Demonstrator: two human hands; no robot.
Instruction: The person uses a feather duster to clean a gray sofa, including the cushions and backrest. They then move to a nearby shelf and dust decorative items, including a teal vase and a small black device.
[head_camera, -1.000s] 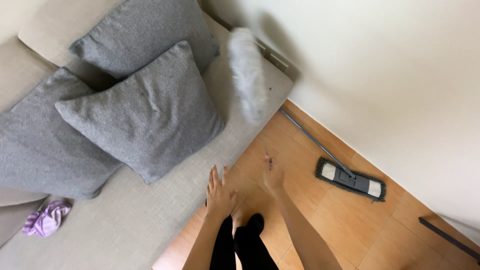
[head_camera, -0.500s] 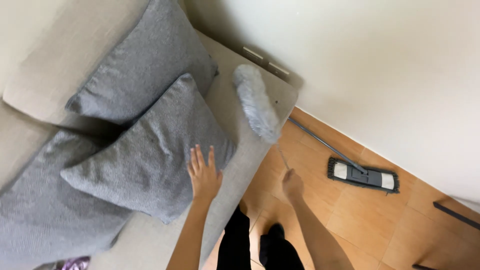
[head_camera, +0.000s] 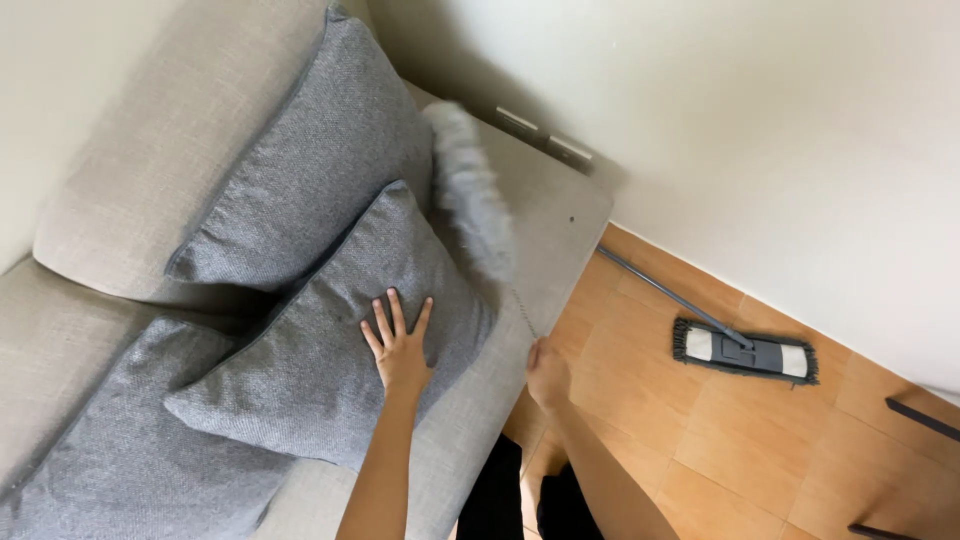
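Note:
My left hand (head_camera: 398, 344) lies flat with spread fingers on the front grey cushion (head_camera: 330, 350) on the beige sofa (head_camera: 120, 180). My right hand (head_camera: 547, 368) is closed on the thin handle of a fluffy grey duster (head_camera: 468, 200). The duster's head is blurred and lies over the sofa seat, right beside the front cushion and a second grey cushion (head_camera: 320, 150) behind it. A third grey cushion (head_camera: 120, 450) rests at the lower left.
A flat mop (head_camera: 745, 350) with a long grey pole lies on the orange tiled floor (head_camera: 720, 450) by the white wall (head_camera: 750, 120). Wall sockets (head_camera: 545, 137) sit just behind the sofa's end. A dark bar (head_camera: 920, 418) shows at the right edge.
My left hand moved from the air onto the front cushion. The duster swung left across the sofa seat toward the cushions. The view shifted left, and the purple cloth left the frame.

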